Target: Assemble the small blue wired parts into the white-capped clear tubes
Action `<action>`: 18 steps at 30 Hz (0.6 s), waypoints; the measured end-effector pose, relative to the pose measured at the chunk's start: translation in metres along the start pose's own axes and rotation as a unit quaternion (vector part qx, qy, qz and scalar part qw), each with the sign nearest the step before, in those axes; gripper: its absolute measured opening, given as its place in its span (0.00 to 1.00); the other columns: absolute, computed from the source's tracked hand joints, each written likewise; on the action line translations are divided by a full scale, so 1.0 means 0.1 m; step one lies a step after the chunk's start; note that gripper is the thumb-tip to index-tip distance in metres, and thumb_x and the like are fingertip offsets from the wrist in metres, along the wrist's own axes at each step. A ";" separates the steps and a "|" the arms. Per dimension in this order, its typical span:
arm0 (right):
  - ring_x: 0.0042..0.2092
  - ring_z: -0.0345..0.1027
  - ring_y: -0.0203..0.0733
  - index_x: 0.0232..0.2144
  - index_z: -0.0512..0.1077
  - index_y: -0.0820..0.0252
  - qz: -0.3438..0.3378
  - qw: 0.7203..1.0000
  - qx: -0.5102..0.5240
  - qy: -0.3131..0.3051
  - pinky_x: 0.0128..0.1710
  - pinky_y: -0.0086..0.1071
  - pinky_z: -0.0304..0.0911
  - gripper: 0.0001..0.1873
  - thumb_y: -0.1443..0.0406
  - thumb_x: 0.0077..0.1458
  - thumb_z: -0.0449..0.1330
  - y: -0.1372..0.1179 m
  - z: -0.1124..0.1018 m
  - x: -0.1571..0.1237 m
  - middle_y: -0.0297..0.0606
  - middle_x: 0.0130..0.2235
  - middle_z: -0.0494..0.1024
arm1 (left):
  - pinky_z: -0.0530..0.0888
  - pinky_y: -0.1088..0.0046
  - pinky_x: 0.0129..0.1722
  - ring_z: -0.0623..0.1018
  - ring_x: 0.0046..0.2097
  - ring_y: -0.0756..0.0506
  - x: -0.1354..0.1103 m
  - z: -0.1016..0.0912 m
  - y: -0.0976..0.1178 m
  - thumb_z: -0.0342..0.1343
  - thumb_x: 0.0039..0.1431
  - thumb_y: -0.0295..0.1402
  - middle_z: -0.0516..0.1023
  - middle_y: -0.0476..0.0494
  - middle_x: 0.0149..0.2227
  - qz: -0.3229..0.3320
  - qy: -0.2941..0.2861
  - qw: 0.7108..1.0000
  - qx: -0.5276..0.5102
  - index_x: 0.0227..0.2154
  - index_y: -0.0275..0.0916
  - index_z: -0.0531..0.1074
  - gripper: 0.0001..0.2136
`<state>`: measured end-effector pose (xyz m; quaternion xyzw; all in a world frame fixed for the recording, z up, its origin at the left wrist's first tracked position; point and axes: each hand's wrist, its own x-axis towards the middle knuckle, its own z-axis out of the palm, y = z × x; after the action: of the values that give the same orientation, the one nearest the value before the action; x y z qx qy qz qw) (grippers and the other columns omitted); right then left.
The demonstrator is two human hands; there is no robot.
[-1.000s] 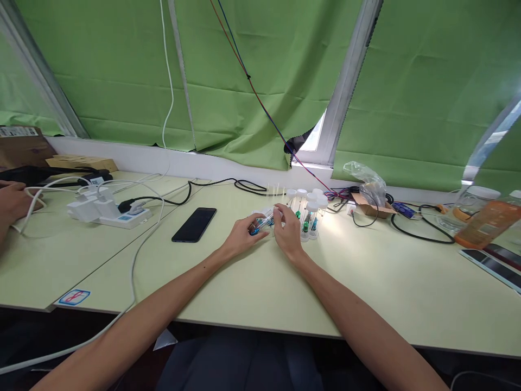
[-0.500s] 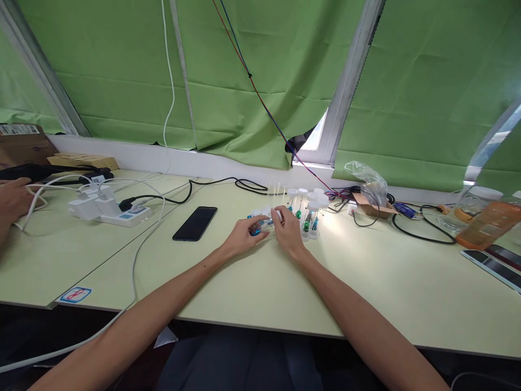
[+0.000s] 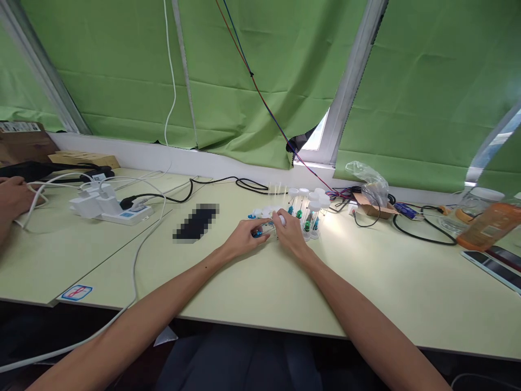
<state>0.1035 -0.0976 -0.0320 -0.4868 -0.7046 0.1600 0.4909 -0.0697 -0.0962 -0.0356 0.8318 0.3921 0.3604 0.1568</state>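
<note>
My left hand (image 3: 243, 237) is wrapped around a clear tube (image 3: 266, 228) that lies nearly level, with blue pieces inside near its left end. On the tube's right end is a white cap (image 3: 281, 220), pinched by the fingers of my right hand (image 3: 290, 232). Just behind and to the right stand several clear tubes (image 3: 307, 224) with white caps, holding blue and green pieces on thin stems. More white caps and blue pieces (image 3: 254, 215) show behind my left fingers, partly hidden.
A blurred-out dark phone (image 3: 196, 221) lies left of my hands. Farther left are a white power strip (image 3: 129, 215), cables and another person's hand (image 3: 16, 194). To the right are a cardboard box (image 3: 374, 206), an orange bottle (image 3: 488, 225) and a white phone (image 3: 490, 269).
My right fingers have shifted slightly right and down, and the white cap shows more clearly between them. My left hand keeps its hold on the tube.
</note>
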 end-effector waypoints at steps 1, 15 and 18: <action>0.27 0.57 0.37 0.25 0.63 0.55 0.001 1.000 -0.002 -0.001 0.29 0.29 0.51 0.18 0.53 0.63 0.46 0.00 0.00 0.00 0.28 0.23 0.65 | 0.63 0.74 0.30 0.62 0.26 0.51 0.00 0.00 0.00 0.55 0.56 0.39 0.66 0.52 0.23 0.003 0.001 1.000 0.004 0.52 0.40 0.75 0.21; 0.26 0.53 0.35 0.23 0.60 0.55 0.021 0.999 0.042 0.002 0.28 0.28 0.51 0.19 0.51 0.58 0.52 0.00 0.02 0.00 0.27 0.22 0.60 | 0.63 0.76 0.30 0.65 0.27 0.51 -0.01 0.02 -0.02 0.55 0.57 0.37 0.70 0.52 0.25 0.023 0.004 0.999 0.023 0.51 0.39 0.75 0.19; 0.26 0.52 0.35 0.22 0.58 0.56 0.023 0.998 0.049 0.010 0.28 0.29 0.50 0.19 0.52 0.59 0.51 -0.03 0.01 -0.01 0.27 0.21 0.59 | 0.65 0.76 0.31 0.67 0.28 0.51 -0.01 0.04 -0.02 0.56 0.57 0.36 0.73 0.51 0.28 0.021 0.008 0.999 0.034 0.54 0.40 0.73 0.21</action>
<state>0.1010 -0.0993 -0.0307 -0.4797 -0.6794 0.2007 0.5177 -0.0689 -0.0956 -0.0401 0.8417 0.3879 0.3566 0.1178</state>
